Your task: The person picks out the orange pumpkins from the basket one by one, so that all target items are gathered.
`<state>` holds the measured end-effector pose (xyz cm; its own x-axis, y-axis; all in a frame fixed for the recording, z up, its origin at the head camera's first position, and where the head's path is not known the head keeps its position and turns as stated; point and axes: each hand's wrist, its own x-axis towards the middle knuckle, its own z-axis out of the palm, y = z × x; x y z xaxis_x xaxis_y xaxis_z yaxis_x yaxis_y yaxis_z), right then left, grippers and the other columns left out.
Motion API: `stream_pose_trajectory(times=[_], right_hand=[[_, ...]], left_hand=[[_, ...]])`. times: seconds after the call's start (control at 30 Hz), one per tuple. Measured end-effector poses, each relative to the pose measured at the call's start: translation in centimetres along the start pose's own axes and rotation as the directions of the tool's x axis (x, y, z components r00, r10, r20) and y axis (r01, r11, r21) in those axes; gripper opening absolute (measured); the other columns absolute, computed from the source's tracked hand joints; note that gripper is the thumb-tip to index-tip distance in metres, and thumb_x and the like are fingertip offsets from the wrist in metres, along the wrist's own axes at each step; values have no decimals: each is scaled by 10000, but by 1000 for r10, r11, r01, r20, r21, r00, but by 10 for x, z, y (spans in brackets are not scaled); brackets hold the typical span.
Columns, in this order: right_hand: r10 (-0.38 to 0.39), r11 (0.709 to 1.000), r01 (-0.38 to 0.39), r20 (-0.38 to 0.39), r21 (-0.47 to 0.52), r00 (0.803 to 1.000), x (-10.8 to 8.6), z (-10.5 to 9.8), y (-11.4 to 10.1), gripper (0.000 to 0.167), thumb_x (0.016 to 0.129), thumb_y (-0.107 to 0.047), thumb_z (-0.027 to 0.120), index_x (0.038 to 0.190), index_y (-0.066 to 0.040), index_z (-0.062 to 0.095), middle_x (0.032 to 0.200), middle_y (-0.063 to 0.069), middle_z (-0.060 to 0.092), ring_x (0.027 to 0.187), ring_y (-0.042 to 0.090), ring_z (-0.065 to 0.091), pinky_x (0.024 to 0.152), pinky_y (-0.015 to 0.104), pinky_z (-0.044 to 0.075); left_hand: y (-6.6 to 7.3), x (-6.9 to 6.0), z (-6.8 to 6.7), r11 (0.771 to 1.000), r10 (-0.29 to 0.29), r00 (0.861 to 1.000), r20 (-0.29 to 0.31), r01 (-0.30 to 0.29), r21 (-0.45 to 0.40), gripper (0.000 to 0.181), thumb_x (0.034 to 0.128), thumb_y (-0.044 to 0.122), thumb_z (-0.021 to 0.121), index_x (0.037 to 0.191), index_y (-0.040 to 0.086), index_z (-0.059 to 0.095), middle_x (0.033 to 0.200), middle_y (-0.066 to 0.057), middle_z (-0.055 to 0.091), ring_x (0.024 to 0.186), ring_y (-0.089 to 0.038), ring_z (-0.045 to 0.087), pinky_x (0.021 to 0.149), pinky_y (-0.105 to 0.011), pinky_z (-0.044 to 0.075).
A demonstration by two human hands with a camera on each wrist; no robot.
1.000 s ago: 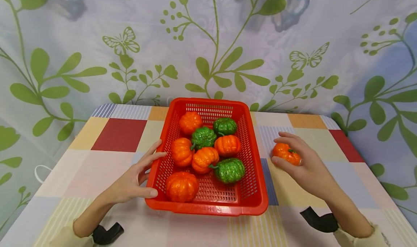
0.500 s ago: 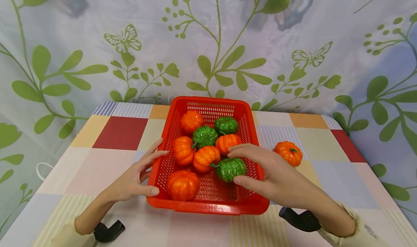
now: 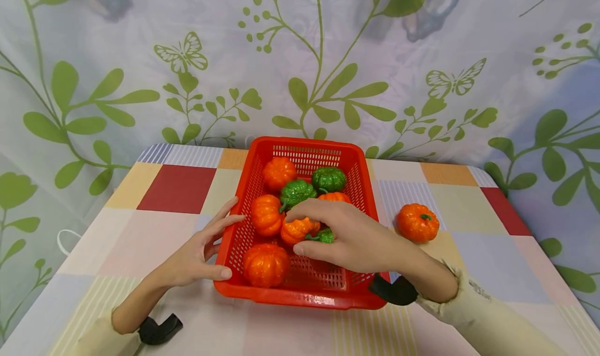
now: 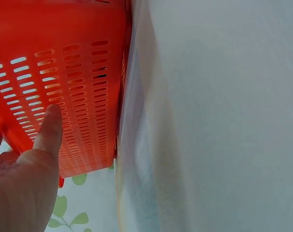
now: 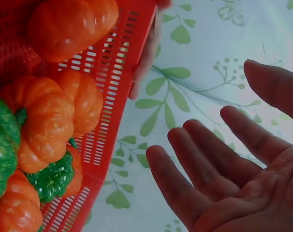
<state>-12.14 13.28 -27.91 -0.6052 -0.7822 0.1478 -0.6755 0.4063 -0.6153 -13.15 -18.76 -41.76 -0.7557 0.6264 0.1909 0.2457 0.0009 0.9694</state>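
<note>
Left to right, head view: left hand (image 3: 194,257) at lower left of centre, fingers spread, curled round nothing; fingers and thumb rest against the basket's left side, I'd guess to steady it. The basket (image 3: 300,296) sits mid-frame on the cloth (image 3: 173,189), pumpkins loose inside with no clear order. Left side of it: near orange (image 3: 266,265), mid orange (image 3: 267,215), far orange (image 3: 279,172). Then middle green (image 3: 297,192), centre orange (image 3: 294,232), and far green (image 3: 329,179) at the upper right corner. Right hand (image 3: 353,236) hangs over the basket's right half, palm down, fingers parted, holding nothing; right wrist view shows it bare and touching no pumpkin. Looks to me like it's shaped for a grasp around the near green (image 3: 325,235), my read only. Loose orange (image 3: 418,223) is out on the cloth right of frame centre, stem up, just beside the basket. Surroundings: white cord (image 3: 59,241) at the left edge, well apart from the work; leafy backdrop (image 3: 225,59) across the top, close behind the basket. In my way: right hand hides most of near green and part of back orange (image 3: 334,196); the basket's right wall stands between loose orange and the rest.
</note>
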Motion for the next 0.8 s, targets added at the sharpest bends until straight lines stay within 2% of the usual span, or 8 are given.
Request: stream_pose_trajectory(times=[0.1, 0.2, 0.4, 0.6, 0.8], right_hand=[[7, 1000, -8, 27, 16, 1000, 14, 2, 6, 330, 936, -272, 691, 1220, -115, 633, 1177, -80, 627, 1062, 95, 586, 909, 339, 512], [29, 999, -32, 93, 29, 995, 26, 7, 15, 345, 933, -271, 693, 1231, -105, 639, 1194, -49, 634, 1104, 139, 578, 958, 361, 485], [81, 992, -106, 278, 74, 957, 42, 24, 33, 436, 930, -289, 693, 1315, -111, 595, 1306, 12, 599, 1196, 196, 534, 1039, 366, 427], [79, 985, -120, 292, 126, 953, 44, 38, 41, 477, 920, -290, 706, 1342, -114, 567, 1327, 16, 584, 1128, 202, 544, 991, 371, 465], [59, 979, -116, 312, 166, 948, 46, 43, 46, 542, 919, -319, 707, 1403, -143, 539, 1365, -27, 569, 1177, 181, 539, 1021, 352, 448]], left_hand=[[0, 1, 0, 1000, 2, 1000, 6, -2, -3, 863, 786, 71, 759, 1528, 66, 319, 1648, 53, -42, 1449, -166, 194, 983, -371, 487], [0, 0, 0, 1000, 6, 1000, 9, -6, 1, 861, 787, 68, 753, 1529, 66, 316, 1648, 51, -43, 1449, -177, 201, 986, -373, 486], [-1, -2, 1, 1000, 4, 1000, 8, -4, -3, 869, 784, 51, 749, 1533, 61, 309, 1650, 48, -37, 1446, -165, 210, 986, -368, 485], [0, -1, 1, 1000, 8, 1000, 8, -8, 13, 871, 794, 69, 753, 1538, 68, 301, 1650, 50, -30, 1451, -132, 186, 992, -360, 481], [1, 0, 0, 1000, 16, 1000, 9, -16, 8, 874, 793, 53, 750, 1539, 66, 297, 1651, 40, -41, 1454, -147, 191, 1002, -359, 473]])
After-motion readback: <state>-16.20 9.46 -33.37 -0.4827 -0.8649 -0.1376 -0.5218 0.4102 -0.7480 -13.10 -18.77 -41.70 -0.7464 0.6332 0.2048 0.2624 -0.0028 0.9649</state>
